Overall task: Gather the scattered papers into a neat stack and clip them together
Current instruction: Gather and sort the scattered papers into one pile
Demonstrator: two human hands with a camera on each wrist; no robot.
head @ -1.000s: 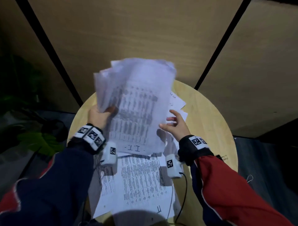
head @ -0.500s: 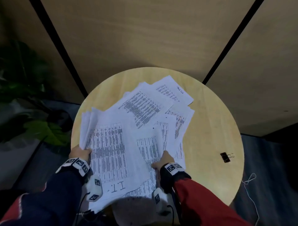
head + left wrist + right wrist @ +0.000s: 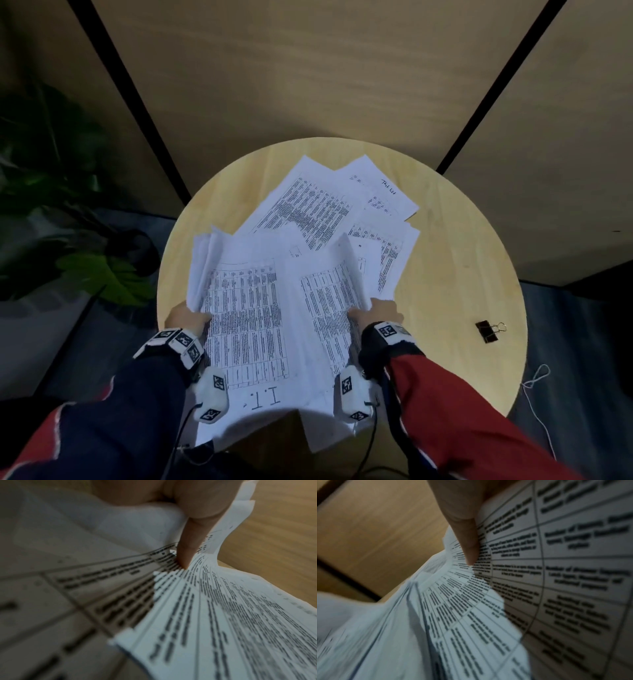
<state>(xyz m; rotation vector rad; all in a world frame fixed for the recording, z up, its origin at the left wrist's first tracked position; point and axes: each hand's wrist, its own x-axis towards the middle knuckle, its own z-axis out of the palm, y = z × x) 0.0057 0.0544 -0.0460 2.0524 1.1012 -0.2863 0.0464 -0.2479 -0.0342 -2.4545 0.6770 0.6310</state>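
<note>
1. The gathered papers (image 3: 260, 329) sit at the desk's six o'clock edge, ragged and overhanging.
2. The left hand (image 3: 186, 317) pinches their left edge; the right hand (image 3: 376, 310) pinches the right, each grip closed on paper.
3. Loose sheets (image 3: 329, 205) toward twelve o'clock await collecting.
4. The binder clip (image 3: 488, 330) lies untouched at four o'clock on the desk (image 3: 462, 260); squaring and clipping remain.

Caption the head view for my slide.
Both hands grip a loose bundle of printed papers over the round table, binder clip untouched.

Matt printed papers (image 3: 253, 308) on smooth light wood table (image 3: 452, 274).
</note>
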